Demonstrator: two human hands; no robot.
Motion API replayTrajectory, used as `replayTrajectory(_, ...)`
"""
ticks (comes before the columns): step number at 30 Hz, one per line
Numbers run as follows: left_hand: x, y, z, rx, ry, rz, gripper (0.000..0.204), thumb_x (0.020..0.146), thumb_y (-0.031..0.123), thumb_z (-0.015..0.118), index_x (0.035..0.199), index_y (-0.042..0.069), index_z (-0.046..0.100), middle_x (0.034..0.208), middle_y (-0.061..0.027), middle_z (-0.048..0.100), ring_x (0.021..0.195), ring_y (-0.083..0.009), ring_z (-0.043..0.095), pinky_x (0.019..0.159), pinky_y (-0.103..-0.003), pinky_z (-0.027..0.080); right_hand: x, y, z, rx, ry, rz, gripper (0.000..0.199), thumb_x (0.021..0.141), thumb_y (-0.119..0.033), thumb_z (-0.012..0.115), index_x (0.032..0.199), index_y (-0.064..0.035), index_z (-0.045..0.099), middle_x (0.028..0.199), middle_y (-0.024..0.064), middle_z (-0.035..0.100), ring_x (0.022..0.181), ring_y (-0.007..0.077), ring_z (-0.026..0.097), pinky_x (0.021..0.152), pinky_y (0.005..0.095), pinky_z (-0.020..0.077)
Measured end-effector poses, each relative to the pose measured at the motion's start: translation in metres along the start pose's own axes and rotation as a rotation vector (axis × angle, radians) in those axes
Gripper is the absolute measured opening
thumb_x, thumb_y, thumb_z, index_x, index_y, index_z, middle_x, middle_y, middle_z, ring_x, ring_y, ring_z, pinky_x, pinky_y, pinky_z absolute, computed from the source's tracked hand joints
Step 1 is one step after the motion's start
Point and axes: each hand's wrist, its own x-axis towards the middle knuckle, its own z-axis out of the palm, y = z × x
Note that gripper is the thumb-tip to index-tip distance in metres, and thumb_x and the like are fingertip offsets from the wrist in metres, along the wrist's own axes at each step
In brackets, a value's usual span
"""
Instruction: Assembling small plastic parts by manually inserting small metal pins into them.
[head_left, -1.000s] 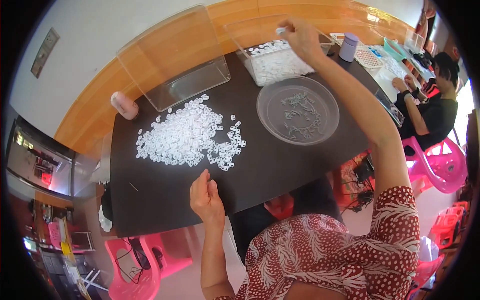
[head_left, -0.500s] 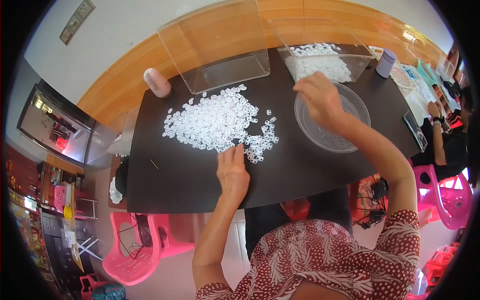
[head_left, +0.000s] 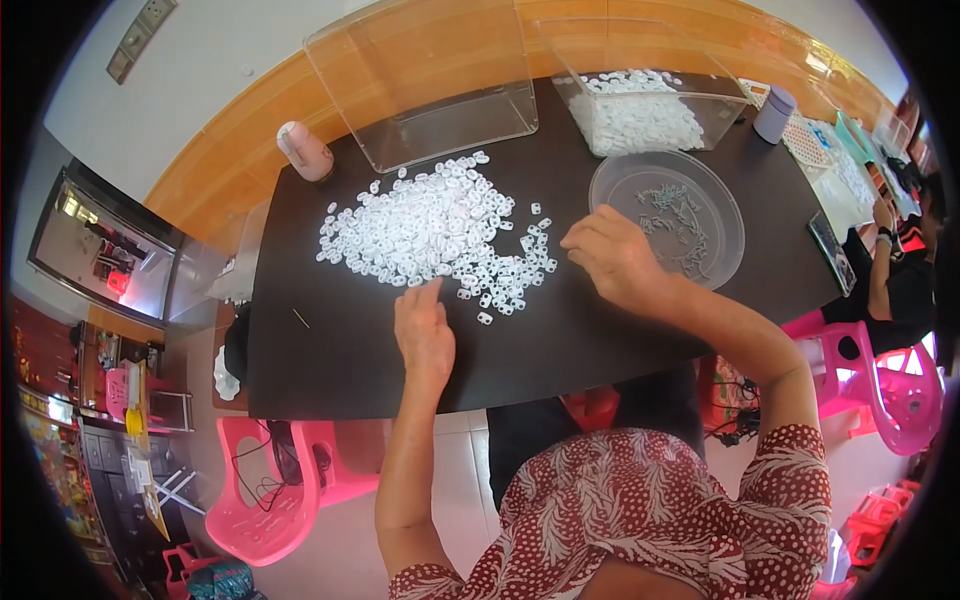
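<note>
A heap of small white plastic rings [head_left: 430,225] lies spread on the dark table [head_left: 330,360]. My left hand [head_left: 425,335] rests flat on the table with its fingertips touching the near edge of the heap. My right hand [head_left: 615,258] hovers at the right side of the heap, fingers curled; whether it pinches a piece is hidden. Just right of it sits a round clear bowl [head_left: 668,215] holding several small grey parts. Behind the bowl a clear box [head_left: 640,100] is part full of white rings. An empty clear box [head_left: 425,85] stands at the back middle.
A pink cylinder [head_left: 305,150] lies at the table's back left, a grey cup [head_left: 773,112] at the back right. Another person [head_left: 900,250] sits at the far right by a pink chair [head_left: 890,380]. A second pink chair [head_left: 270,480] stands near left.
My right hand came back from the far box of rings, over the bowl, to the heap's right side. My left hand slid forward from the table's near edge to the heap.
</note>
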Motion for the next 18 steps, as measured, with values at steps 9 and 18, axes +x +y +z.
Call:
replayTrajectory(9,0.009,0.011,0.006,-0.046,0.113,0.081,0.026,0.074,-0.004,0.062,0.097,0.009,0.066,0.080,-0.0068,0.057,0.076,-0.0264,0.054,0.066,-0.037,0.045,-0.031,-0.016,0.009,0.064,0.009,0.053,0.016,0.068,0.005,0.065,0.083,0.0011,0.061,0.079,0.0100,0.059,0.074,0.0281,0.053,0.064,0.0360,0.0450)
replayTrajectory(18,0.021,0.009,0.017,0.121,0.035,0.250,0.008,0.074,0.001,0.061,0.079,0.006,0.057,0.079,-0.0110,0.051,0.078,-0.0308,0.053,0.064,-0.042,0.045,-0.036,-0.036,0.018,0.152,0.015,0.102,0.013,0.069,0.004,0.064,0.081,0.0008,0.061,0.079,0.0103,0.059,0.073,0.0281,0.053,0.063,0.0366,0.0444)
